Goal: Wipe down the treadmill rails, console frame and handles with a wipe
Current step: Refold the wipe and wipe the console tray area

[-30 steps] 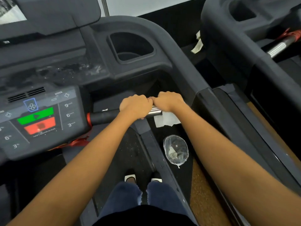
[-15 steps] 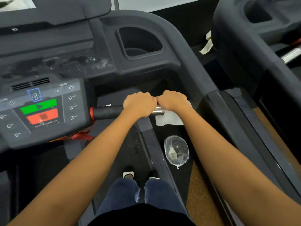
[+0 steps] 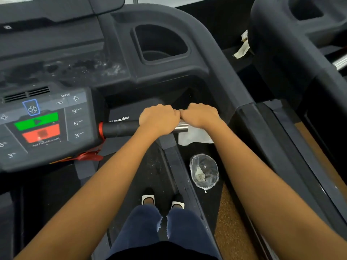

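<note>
- Head view, hands: the left hand (image 3: 159, 119) was curled over the horizontal handlebar (image 3: 120, 128), gripping it where the black foam sleeve met the bare metal sensor section (image 3: 181, 126). The right hand (image 3: 201, 114) was curled over the bar just beside it, knuckles touching the left hand's, and gripped the white wipe (image 3: 195, 136) against the bar.
- Head view, the wipe: most of it lay hidden under the right hand; a loose flap hung below the bar on that side.
- Head view, surroundings: the control panel (image 3: 43, 124) sat to the left with its green and red buttons. The console frame (image 3: 216, 59) curved round a cup holder (image 3: 161, 44) above the hands. A round clear plastic container (image 3: 204, 171) holding crumpled scraps stood on the floor beside the side rail (image 3: 180, 166), and a neighbouring treadmill (image 3: 281, 53) filled the right edge.
- Head view, progress as judged: the work appeared to be on the handle step, at the metal end of this bar.
- The ledge (image 3: 75, 68) above the panel showed pale smears and specks, so the console looked unfinished.
- Specks also lay on the deck beside the side rail, which suggested that the rails remained to be done.
- Whether the frame's dark matte surface had been wiped could not be told.
</note>
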